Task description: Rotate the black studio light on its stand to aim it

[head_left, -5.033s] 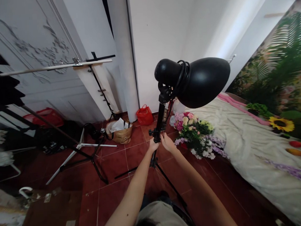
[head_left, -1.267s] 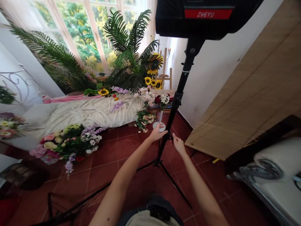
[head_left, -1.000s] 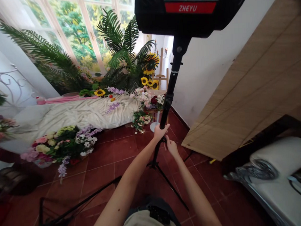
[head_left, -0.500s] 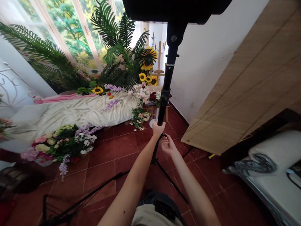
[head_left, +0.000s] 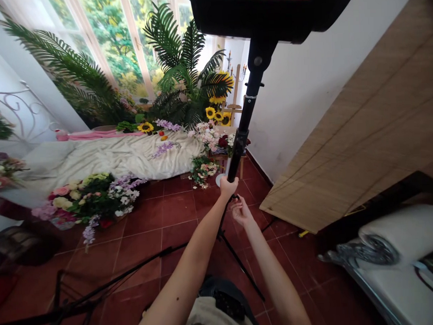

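A black stand pole [head_left: 243, 115] rises from the floor, tilted slightly right, and carries a large black box-like head [head_left: 268, 13] with a red label at the top of the view. My left hand [head_left: 228, 186] is wrapped round the pole at its lower part. Just below and to the right, my right hand [head_left: 241, 211] has its fingers curled at a small dark knob [head_left: 234, 197] on the pole. The stand's black legs [head_left: 241, 262] spread out over the red tiles beneath my hands.
A cream-draped bed [head_left: 124, 158] with flowers lies ahead on the left. A large flower arrangement [head_left: 86, 200] stands before it. A wooden panel [head_left: 329, 130] leans at the right, near a silver-trimmed white seat [head_left: 401, 274]. Another black stand [head_left: 110, 287] crosses the lower left.
The view has shifted slightly, and the black head sits lower and further right, showing its red label. Both hands remain at the same places on the pole.
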The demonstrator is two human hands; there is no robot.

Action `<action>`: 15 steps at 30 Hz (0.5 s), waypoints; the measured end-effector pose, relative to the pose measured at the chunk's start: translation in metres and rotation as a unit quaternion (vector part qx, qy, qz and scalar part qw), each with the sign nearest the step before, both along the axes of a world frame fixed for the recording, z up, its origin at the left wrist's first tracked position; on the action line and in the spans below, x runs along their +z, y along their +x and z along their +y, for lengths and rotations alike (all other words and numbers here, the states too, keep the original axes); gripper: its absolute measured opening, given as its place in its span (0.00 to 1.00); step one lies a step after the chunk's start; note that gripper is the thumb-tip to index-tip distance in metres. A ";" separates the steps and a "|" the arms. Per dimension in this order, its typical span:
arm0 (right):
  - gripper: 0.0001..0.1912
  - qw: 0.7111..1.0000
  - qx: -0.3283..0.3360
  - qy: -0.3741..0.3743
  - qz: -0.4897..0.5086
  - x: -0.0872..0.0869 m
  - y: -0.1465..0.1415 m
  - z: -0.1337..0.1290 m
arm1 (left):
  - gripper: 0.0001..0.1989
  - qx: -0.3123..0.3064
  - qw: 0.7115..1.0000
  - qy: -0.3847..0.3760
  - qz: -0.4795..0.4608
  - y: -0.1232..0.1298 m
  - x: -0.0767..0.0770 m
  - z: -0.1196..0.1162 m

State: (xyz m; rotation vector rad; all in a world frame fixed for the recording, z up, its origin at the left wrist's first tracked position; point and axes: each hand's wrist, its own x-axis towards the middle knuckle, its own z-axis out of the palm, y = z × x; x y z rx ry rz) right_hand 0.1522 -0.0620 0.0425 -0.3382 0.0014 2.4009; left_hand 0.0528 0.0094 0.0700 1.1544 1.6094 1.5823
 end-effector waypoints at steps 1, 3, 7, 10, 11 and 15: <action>0.06 0.997 -0.013 0.060 -0.047 0.001 -0.001 0.000 | 0.11 0.000 1.000 0.004 -0.002 0.000 -0.001 0.001; 0.12 0.939 -0.044 0.240 -0.242 0.004 -0.001 0.000 | 0.11 -0.001 1.000 0.007 -0.003 0.000 -0.004 0.002; 0.16 0.658 -0.103 0.472 -0.578 0.013 0.009 0.000 | 0.12 -0.003 1.000 0.011 -0.003 0.001 -0.004 0.002; 0.12 0.448 -0.169 0.544 -0.690 0.018 0.021 -0.003 | 0.13 0.000 1.000 0.017 0.002 0.001 -0.004 0.002; 0.12 0.387 -0.177 0.557 -0.713 0.017 0.024 -0.005 | 0.13 0.001 1.000 0.017 0.006 0.001 -0.004 0.002; 0.19 0.423 -0.163 0.523 -0.722 0.009 0.024 -0.014 | 0.12 -0.005 1.000 0.017 0.017 0.001 -0.005 0.004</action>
